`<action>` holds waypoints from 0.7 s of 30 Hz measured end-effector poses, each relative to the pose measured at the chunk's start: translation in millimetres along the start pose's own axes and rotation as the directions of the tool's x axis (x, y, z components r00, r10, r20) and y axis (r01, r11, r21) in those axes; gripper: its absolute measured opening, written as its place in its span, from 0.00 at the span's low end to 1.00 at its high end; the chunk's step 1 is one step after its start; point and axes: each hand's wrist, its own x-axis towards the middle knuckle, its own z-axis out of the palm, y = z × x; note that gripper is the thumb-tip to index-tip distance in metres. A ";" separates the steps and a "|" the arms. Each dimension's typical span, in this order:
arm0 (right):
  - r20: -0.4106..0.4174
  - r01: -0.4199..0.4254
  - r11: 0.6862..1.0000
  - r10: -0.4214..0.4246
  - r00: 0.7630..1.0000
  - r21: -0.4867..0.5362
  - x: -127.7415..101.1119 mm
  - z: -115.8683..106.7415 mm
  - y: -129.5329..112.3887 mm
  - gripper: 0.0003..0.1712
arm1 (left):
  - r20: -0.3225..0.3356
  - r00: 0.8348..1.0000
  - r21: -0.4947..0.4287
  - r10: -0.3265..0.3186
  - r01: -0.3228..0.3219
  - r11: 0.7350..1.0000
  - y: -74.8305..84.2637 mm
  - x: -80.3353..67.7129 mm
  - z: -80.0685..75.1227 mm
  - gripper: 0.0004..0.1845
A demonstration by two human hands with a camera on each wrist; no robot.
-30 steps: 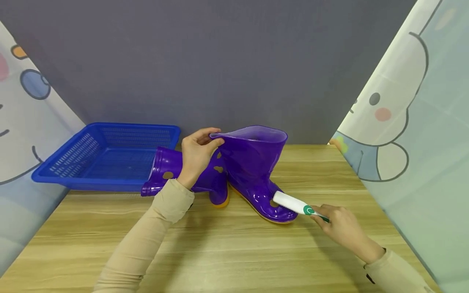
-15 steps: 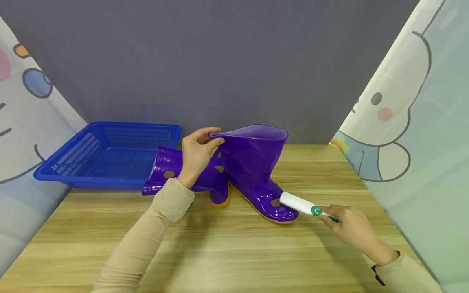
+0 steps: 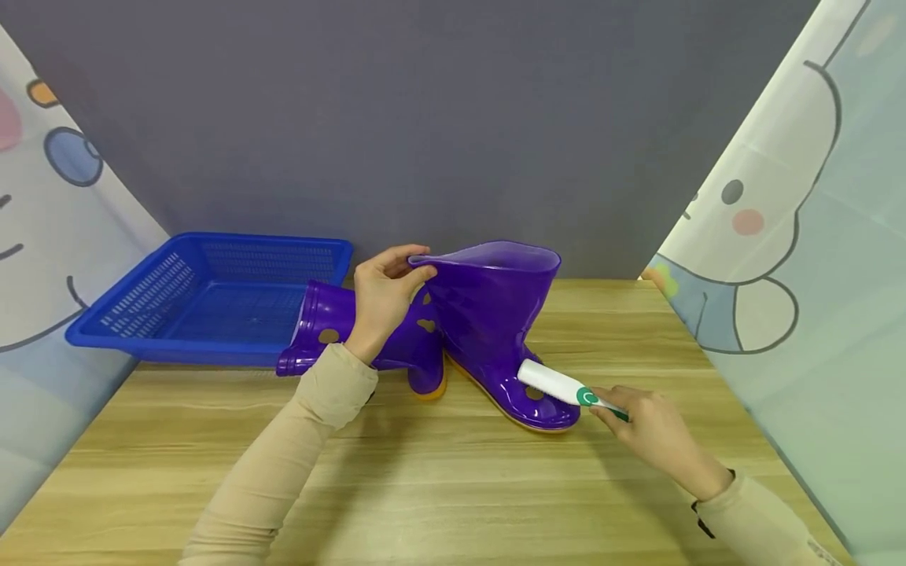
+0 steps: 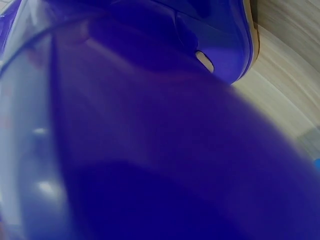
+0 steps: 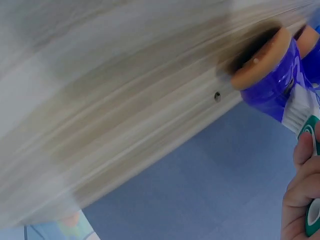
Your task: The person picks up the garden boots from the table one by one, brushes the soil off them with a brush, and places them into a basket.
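A purple rubber boot (image 3: 495, 314) with an orange sole stands upright on the wooden table (image 3: 453, 487). My left hand (image 3: 385, 295) pinches its top rim at the left side. A second purple boot (image 3: 354, 330) lies on its side behind that hand. My right hand (image 3: 647, 432) grips the green handle of a white brush (image 3: 552, 383), whose head rests on the upright boot's foot. The left wrist view is filled by blurred purple boot (image 4: 150, 150). In the right wrist view the brush (image 5: 300, 112) touches the boot toe (image 5: 272, 80), with my fingers (image 5: 300, 195) round the handle.
A blue plastic basket (image 3: 205, 303) with nothing in it sits at the table's back left, just behind the lying boot. Grey backdrop behind, cartoon-printed curtains (image 3: 800, 236) on both sides. Bare tabletop lies in front of the boots.
The brush slid out toward the toe, then back left up the boot's foot toward the ankle. My right hand followed it. The left hand kept its hold on the rim.
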 end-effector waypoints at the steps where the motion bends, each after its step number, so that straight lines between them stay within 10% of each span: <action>1: 0.000 0.011 1.000 -0.011 1.000 -0.010 -0.6 0.4 0.7 0.18 | -0.001 1.000 0.003 0.007 -0.007 1.000 -1.3 0.3 0.3 0.15; 21: 0.020 -0.041 0.999 0.041 0.999 0.001 -20.2 -5.1 7.4 0.17 | 0.001 1.000 0.018 0.013 -0.013 1.000 -0.7 1.4 0.0 0.14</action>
